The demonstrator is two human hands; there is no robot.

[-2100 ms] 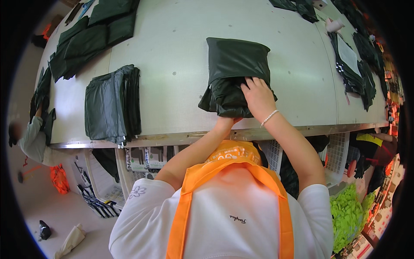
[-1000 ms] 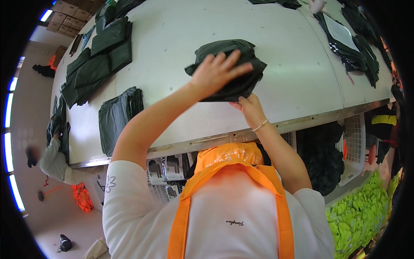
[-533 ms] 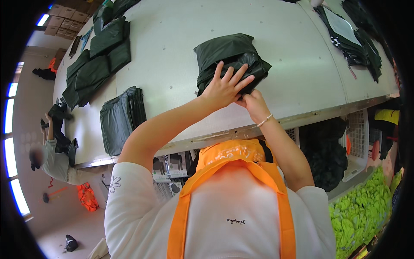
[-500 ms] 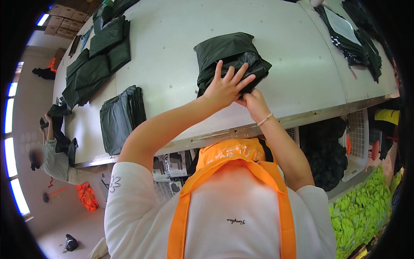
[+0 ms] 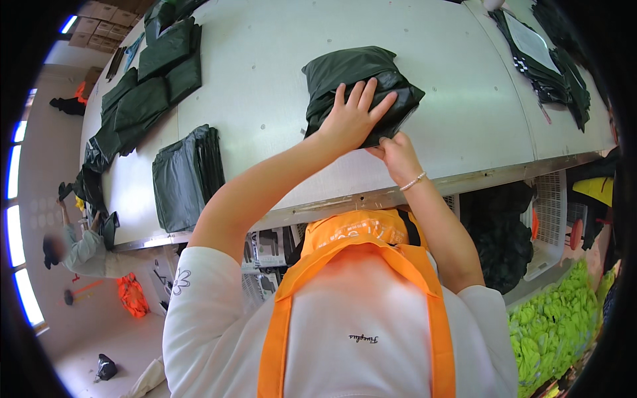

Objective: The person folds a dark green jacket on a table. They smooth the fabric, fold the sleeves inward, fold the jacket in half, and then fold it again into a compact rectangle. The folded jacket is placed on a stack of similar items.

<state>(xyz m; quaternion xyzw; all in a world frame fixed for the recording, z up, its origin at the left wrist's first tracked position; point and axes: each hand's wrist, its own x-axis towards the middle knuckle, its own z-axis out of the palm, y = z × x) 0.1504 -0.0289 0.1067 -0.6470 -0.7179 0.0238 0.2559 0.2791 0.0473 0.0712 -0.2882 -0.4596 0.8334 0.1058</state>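
A dark green plastic bag (image 5: 350,63), plump with something inside, lies on the pale table in front of me. My left hand (image 5: 348,118) presses flat on its folded-over flap, fingers spread. At the bag's near right corner my right hand (image 5: 398,157) pinches the edge between thumb and fingers. What fills the bag is hidden. To the left lies a neat stack of flat dark green bags (image 5: 189,179).
Filled dark bags (image 5: 142,103) are heaped at the far left of the table (image 5: 265,73). Dark folded pieces with a white sheet (image 5: 527,40) lie far right. Below the edge are a white crate (image 5: 549,219) and lime-green items (image 5: 554,325). Another person (image 5: 83,249) stands at the left.
My left hand has slid slightly over the flap, which now lies flatter. My right hand has shifted a little right and nearer with the bag's corner. The other person's arms have moved.
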